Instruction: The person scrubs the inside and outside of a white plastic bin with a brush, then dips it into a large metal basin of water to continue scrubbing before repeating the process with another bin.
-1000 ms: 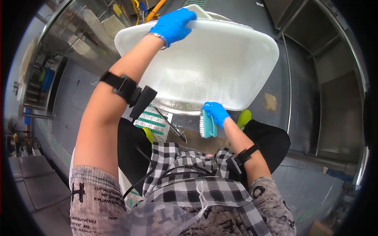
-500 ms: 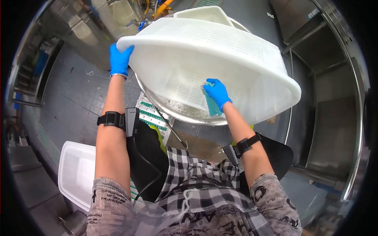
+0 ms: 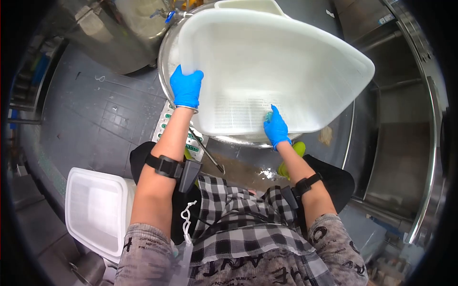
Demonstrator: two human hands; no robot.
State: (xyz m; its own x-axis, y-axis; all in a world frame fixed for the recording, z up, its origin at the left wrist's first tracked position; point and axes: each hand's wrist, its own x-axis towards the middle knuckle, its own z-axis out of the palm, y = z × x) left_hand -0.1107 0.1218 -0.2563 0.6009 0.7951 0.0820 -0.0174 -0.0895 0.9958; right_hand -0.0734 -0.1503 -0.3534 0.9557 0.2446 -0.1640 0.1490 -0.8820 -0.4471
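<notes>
A large white plastic basket (image 3: 267, 62) with a slotted base is tipped over a round metal tub (image 3: 164, 71), its open side facing me. My left hand (image 3: 186, 89), in a blue glove, is closed on the basket's left rim. Near the basket's lower edge, my gloved right hand (image 3: 275, 127) is closed around a teal scouring pad (image 3: 268, 117). Only a small bit of the pad shows past the fingers; the rest is hidden by the hand.
A white plastic tub (image 3: 98, 209) sits on the floor at lower left. Behind the tub are a blue-handled valve (image 3: 170, 17) and another white container (image 3: 250, 5). A metal counter frame (image 3: 431, 143) runs along the right. A thin rod (image 3: 207, 152) leans by the tub.
The basket has turned so its inside faces me more. My left hand has moved right and down with the rim; my right hand has shifted slightly right and down with the pad.
</notes>
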